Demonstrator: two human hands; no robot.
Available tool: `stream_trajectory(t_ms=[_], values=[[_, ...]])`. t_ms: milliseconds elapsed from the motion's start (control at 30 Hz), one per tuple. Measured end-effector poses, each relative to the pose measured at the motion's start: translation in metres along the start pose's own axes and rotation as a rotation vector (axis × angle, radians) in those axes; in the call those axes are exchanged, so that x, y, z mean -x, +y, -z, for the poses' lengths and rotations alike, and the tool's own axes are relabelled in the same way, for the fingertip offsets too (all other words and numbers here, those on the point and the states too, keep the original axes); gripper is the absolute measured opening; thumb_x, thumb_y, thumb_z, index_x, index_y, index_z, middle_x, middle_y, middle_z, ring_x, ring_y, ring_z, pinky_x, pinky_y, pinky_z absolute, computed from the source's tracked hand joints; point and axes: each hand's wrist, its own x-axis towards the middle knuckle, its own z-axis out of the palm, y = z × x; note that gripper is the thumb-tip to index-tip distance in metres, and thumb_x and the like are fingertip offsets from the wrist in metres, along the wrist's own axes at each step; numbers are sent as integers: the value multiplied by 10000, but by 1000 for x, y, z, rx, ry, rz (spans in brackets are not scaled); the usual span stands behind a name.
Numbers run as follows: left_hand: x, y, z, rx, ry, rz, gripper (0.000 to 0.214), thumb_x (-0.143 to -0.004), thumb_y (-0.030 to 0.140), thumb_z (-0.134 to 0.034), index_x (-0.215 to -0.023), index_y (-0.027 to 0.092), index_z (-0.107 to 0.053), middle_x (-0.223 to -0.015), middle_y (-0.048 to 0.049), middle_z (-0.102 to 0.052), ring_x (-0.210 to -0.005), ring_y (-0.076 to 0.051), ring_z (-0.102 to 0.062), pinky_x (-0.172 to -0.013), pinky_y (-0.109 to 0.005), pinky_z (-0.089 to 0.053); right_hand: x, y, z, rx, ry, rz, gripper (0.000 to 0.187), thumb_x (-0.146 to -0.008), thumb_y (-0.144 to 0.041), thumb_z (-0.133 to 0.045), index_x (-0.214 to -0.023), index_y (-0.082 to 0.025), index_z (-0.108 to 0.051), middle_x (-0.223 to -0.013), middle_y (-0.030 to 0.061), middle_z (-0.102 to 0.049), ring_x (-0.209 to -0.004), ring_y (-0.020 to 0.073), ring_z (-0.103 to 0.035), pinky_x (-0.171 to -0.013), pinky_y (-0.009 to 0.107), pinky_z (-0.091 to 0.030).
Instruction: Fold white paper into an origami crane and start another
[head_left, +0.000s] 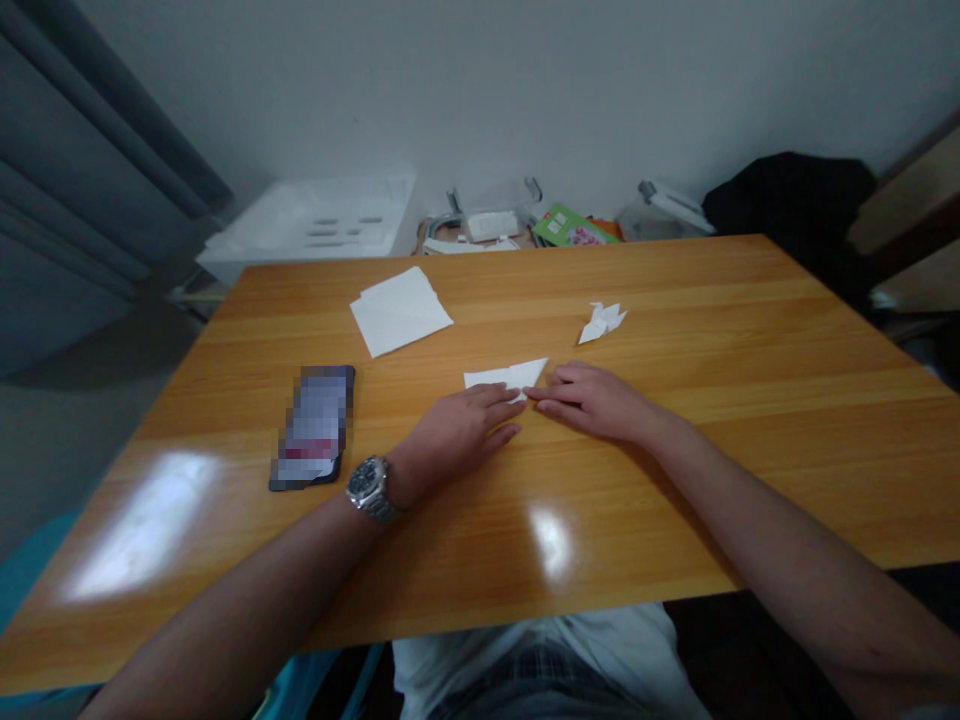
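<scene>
You seemed mid-fold: your left hand (457,432) and right hand (592,400), both flat and open, pressed the folded paper (506,376) onto the counter (675,470); the next crease likely needed firm, aligned fingertips.

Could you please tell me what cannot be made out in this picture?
- Head view, phone: its face is blurred, so nothing on it can be read.
- Head view, folded paper: its near edge lies under the fingertips of the left hand and right hand.
- Head view, clutter past the table: too small and dim to identify.
- Head view, small paper figure: too small to tell its shape.
</scene>
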Motion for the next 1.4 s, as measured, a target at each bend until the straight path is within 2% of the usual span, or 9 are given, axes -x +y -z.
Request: stream_trajectory(t_ms=[167, 333, 533, 733, 1033, 1200, 1400], values=[[1, -4, 2, 44, 3, -10, 389, -1047, 353, -491, -1389, 201, -595, -1445, -89, -612, -1309, -235, -600, -1110, -407, -503, -1, -1, 2, -23, -16, -8, 397, -1063, -425, -447, -1295, -255, -720, -815, 48, -579, -789, 196, -545, -694, 311, -384], [1, -7, 5, 49, 23, 54, 378, -1064, 348, -441, -1392, 208, -566, -1369, -98, -663, -1212, -230, -664, -1032, -394, -554, -2, -1, 2, -39, -20, -6, 401, -1061, -431, -442, -1282, -257, -728, -813, 52, -590, -805, 205, -554, -707, 317, -396], [1, -9, 6, 57, 19, -36, 354, -1051, 253, -444, -1359, 212, -613, -1427, -65, -630, -1291, -213, -615, -1095, -386, -520, -2, -1, 2, -36, -23, -4, 397, -1060, -426, -449, -1288, -254, -725, -819, 55, -595, -806, 206, -551, -714, 321, -394], [2, -9, 3, -1, 40, -67, 361, -1006, 194, -496, -1336, 216, -640, -1421, -69, -632, -1289, -218, -616, -1067, -385, -543, -2, -3, 4, -50, -6, 1, 390, -1056, -434, -454, -1270, -269, -735, -828, 57, -604, -800, 202, -542, -713, 316, -396], [1, -7, 3, -21, -24, -40, 419, -1034, 299, -489, -1436, 198, -549, -1453, -89, -594, -1296, -249, -592, -1084, -414, -523, -2, -4, 5, 19, -43, -12, 381, -1062, -414, -451, -1296, -280, -720, -827, 48, -569, -808, 205, -532, -711, 318, -377], [1, -7, 3, -44, -43, -23, 440, -1033, 326, -499, -1459, 218, -528, -1572, -89, -476, -1370, -262, -535, -1135, -437, -475, -1, -4, 9, 53, -63, -35, 376, -1060, -427, -450, -1324, -329, -699, -859, 50, -587, -820, 207, -539, -713, 316, -374], [0, -7, 0, -57, -45, -13, 422, -1042, 357, -481, -1431, 213, -559, -1545, -85, -514, -1363, -263, -538, -1157, -448, -445, 4, 5, 15, 184, -66, -172, 433, -1060, -452, -431, -1432, -323, -610, -973, 79, -651, -867, 227, -565, -766, 334, -400]])
